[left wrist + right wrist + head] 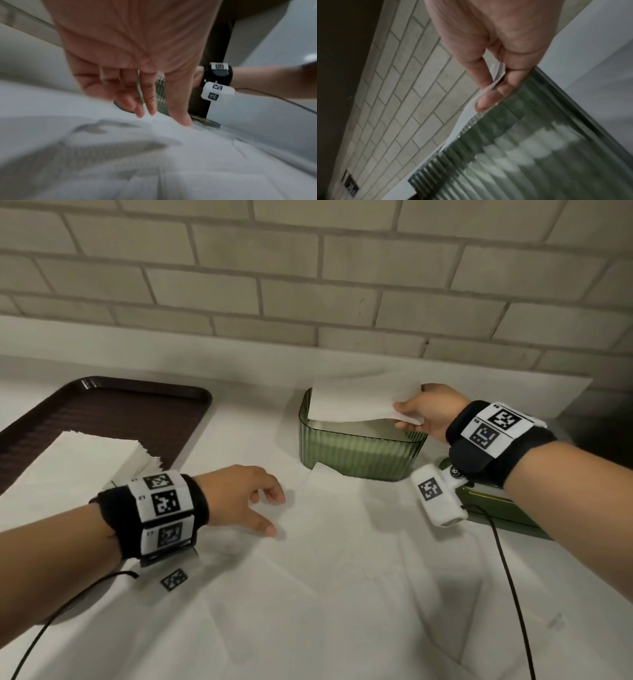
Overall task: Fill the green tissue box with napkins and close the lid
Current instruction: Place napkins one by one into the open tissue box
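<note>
While the right hand (430, 414) pinches a napkin (363, 402) over the open green box (359, 453) by the wall, the left hand (245, 498) hovers slack above the cloth (342, 594), holding nothing (more napkins (78, 463) wait on the tray (113, 409)).

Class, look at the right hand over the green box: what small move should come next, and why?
Probably lower the napkin into the green box and let go: the right hand pinches it just above the open top, not yet inside.
</note>
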Tool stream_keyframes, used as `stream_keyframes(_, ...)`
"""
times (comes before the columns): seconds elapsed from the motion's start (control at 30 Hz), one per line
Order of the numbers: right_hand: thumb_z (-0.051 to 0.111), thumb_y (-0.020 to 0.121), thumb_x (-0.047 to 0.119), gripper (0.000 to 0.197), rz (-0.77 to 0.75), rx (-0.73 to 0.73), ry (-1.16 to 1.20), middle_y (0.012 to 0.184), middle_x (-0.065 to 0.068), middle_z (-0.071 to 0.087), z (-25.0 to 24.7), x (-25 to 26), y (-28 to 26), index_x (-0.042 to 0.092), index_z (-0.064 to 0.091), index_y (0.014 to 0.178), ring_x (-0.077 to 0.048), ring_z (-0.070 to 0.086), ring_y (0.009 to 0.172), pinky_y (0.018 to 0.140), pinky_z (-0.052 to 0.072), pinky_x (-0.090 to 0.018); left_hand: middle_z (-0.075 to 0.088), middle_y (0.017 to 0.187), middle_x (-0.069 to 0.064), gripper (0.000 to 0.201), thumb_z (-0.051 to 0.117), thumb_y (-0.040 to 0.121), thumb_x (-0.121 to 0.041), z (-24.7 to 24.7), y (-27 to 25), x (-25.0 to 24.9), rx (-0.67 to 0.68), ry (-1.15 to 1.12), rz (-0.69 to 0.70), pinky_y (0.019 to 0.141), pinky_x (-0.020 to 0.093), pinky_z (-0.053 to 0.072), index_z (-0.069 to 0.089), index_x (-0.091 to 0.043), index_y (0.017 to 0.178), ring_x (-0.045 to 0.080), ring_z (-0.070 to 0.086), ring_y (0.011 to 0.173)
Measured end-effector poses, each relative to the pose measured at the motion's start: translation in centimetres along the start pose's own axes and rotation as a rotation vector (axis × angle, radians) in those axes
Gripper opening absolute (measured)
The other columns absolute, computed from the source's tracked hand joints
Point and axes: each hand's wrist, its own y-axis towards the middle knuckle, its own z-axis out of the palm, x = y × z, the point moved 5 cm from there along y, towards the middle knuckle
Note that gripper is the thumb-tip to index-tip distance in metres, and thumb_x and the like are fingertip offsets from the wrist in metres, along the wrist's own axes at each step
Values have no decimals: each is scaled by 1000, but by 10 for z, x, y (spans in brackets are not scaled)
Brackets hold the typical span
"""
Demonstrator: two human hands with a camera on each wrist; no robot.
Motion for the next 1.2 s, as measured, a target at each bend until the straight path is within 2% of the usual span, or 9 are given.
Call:
stream_keyframes(0.1, 50, 91, -9, 35, 37, 40, -13, 117, -18, 58, 9, -1, 1, -5, 48, 125, -22, 64, 77, 51, 58, -21, 51, 102, -18, 49, 75, 72, -44, 5, 13, -3, -83, -8, 49, 67, 1, 34, 58, -29, 116, -5, 45, 71)
stream_keyframes(0.23, 53, 88, -10, 33, 76, 35, -104, 122, -16, 57, 17, -2, 4, -2, 51, 121, -29, 63, 93, 57, 60, -26, 46, 114, -17, 66, 81, 65, -43, 12, 32, -4, -54, -39, 43, 78, 15, 36, 52, -31, 124, 0, 45, 80)
stream_keyframes(0.37, 68, 82, 7, 38, 20, -88, -571, 124, -20, 58, 11, 2, 4, 0, 57, 117, -35, 57, 115, 95, 50, -42, 46, 103, -13, 56, 83, 60, -45, 10, 46, -6, -32, 85, 61, 88, 20, 38, 53, -31, 105, 8, 43, 97)
stream_keyframes(0.47, 70, 81, 5, 44, 42, -62, -638, 103, -18, 61, 12, 1, 1, -6, 51, 119, -34, 62, 101, 94, 51, -45, 43, 99, -10, 50, 81, 58, -52, 8, 51, -4, 11, 186, 44, 88, 24, 38, 48, -32, 90, 10, 37, 98)
stream_keyframes(0.57, 74, 79, 16, 53, 9, -70, -842, 90, -9, 56, 13, 4, -5, -3, 46, 121, -23, 57, 82, 80, 52, -33, 44, 97, -11, 50, 80, 59, -55, 7, 51, -5, 29, 249, 29, 87, 27, 38, 46, -29, 85, 11, 36, 98)
stream_keyframes(0.8, 66, 85, 32, 56, -196, -40, -1318, 127, -14, 51, 18, 24, -23, 4, 47, 129, -27, 52, 111, 85, 43, -28, 48, 82, -18, 50, 80, 59, -53, -14, 48, -14, -16, 241, -7, 76, 24, 31, 46, -33, 90, 11, 49, 85)
stream_keyframes(0.93, 55, 90, 45, 37, -476, -8, -1080, 111, -7, 57, 23, 28, -32, 16, 61, 113, -23, 56, 103, 86, 42, -26, 53, 74, -18, 28, 79, 67, -43, -49, 37, -27, -108, 98, 74, 64, 14, 36, 54, -33, 76, 10, 52, 81)
stream_keyframes(1.07, 51, 74, 63, 47, -355, 323, -595, 105, 5, 65, 36, 16, -50, 28, 58, 104, -12, 63, 100, 86, 51, -28, 62, 61, -18, 21, 79, 70, -33, -89, 31, -37, -199, -169, 118, 59, 13, 43, 60, -28, 67, -3, 55, 58)
stream_keyframes(1.2, 71, 75, 34, 36, -449, 388, -477, 109, 15, 65, 36, 16, -57, 32, 58, 108, -3, 62, 103, 93, 49, -21, 63, 56, -21, 16, 77, 72, -32, -116, 39, -42, -308, -319, 135, 54, 6, 44, 62, -26, 70, -9, 54, 50)
